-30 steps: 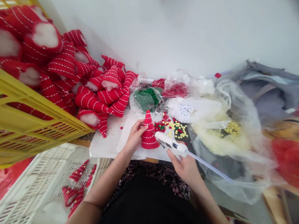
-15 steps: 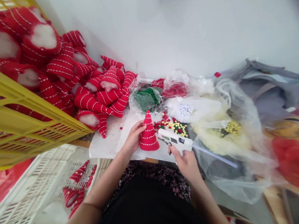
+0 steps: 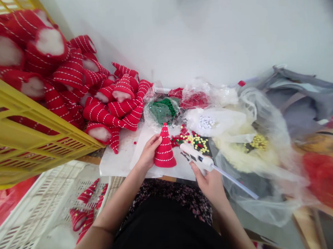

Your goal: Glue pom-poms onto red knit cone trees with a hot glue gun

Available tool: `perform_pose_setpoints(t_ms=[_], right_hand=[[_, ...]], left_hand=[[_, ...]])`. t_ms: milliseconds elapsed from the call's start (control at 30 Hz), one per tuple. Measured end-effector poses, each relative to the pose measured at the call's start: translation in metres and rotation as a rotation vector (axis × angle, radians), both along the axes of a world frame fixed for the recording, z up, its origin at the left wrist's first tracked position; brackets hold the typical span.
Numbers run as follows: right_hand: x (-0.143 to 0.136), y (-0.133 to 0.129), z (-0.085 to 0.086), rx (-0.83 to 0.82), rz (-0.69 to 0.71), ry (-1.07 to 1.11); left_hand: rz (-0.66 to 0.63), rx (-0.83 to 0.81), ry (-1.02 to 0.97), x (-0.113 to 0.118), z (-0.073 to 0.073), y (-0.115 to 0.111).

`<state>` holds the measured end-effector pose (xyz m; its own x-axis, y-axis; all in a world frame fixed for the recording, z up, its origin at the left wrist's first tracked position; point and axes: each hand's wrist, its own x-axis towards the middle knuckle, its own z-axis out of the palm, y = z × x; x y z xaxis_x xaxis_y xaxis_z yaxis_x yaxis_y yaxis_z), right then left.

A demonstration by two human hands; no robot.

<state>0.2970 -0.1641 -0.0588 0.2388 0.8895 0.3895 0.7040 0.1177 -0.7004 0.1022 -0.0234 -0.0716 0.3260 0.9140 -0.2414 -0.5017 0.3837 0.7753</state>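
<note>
A red fabric cone (image 3: 165, 151) with white stitched stripes points its tip away from me over the white paper (image 3: 129, 157). My left hand (image 3: 150, 152) is closed on the cone's left side. In my right hand (image 3: 207, 178) is a white hot glue gun (image 3: 195, 155), gripped by its handle, a glue stick (image 3: 236, 181) jutting from its back. The gun's nozzle faces the cone but is apart from it. Just beyond lie small loose pom-poms (image 3: 197, 140) in yellow, red and green.
Many striped cones (image 3: 103, 109) pile up from a yellow crate (image 3: 39, 121) onto the table. Bags of green pom-poms (image 3: 163, 109) and red pom-poms (image 3: 194, 99) lie at the back. A white basket (image 3: 51, 206) at lower left holds several cones. Clear plastic bags (image 3: 287, 169) spread at right.
My right hand has tilted the glue gun and drawn its nozzle slightly away from the cone. The cone in my left hand has shifted a touch to the left.
</note>
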Motion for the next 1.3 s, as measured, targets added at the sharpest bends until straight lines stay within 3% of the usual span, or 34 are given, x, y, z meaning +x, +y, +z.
perform_pose_setpoints(t_ms=[300,600,800,1033,1300], right_hand=[[-0.014,0.01,0.02,0.023,0.108,0.159],[-0.015,0.012,0.01,-0.012,0.087,0.116],[-0.005,0.011,0.004,0.019,0.005,-0.046],[-0.011,0.018,0.014,0.079,0.046,0.103],[-0.012,0.02,0.006,0.022,0.045,0.136]], left_hand=[[-0.06,0.09,0.035,0.003,0.0,-0.002],[-0.062,0.16,0.068,0.0,-0.002,-0.002],[-0.042,0.119,0.062,0.0,-0.001,-0.003],[-0.076,0.147,0.082,0.0,0.001,-0.004],[-0.107,0.189,0.112,-0.001,0.005,-0.006]])
